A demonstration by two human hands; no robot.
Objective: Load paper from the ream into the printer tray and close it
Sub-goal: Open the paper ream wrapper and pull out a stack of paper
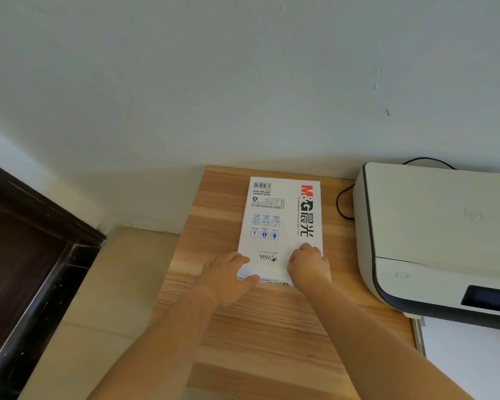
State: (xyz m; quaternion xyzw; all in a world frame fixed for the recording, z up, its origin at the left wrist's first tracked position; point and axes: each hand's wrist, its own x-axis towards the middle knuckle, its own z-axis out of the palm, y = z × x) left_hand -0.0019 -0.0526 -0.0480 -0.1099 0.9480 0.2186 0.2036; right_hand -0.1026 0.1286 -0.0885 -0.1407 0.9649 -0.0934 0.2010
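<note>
One ream [280, 223] of paper, wrapped in white with red and black lettering, blue icons and a barcode at the far end. Lying flat on the wooden table [272, 327], long side running away from the viewer, far end close to the wall [243, 82]. Just left of the printer [433, 235], a strip of bare wood between the two.

Two hands, both at the near end of the ream. Left hand [228, 274] at the near left corner: fingers [240, 258] curled over the top of the wrapper, thumb pressed against the near end face, so gripping that corner. Right hand [309, 265] at the near right corner: knuckles up, fingers [308, 249] bent down onto the top of the wrapper; clenched on the wrapper as far as can be made out, though fingertips hidden under the hand. Wrapper slightly crumpled between the two hands at the near edge, with a dark printed patch showing there.

One printer, off-white with a dark band around its lower front and one small dark screen [488, 298] at the near right. One black cable [344, 203] looping on the table between ream and printer. Dark wooden frame [35, 255] at the left, pale floor [113, 284] beside the table.
</note>
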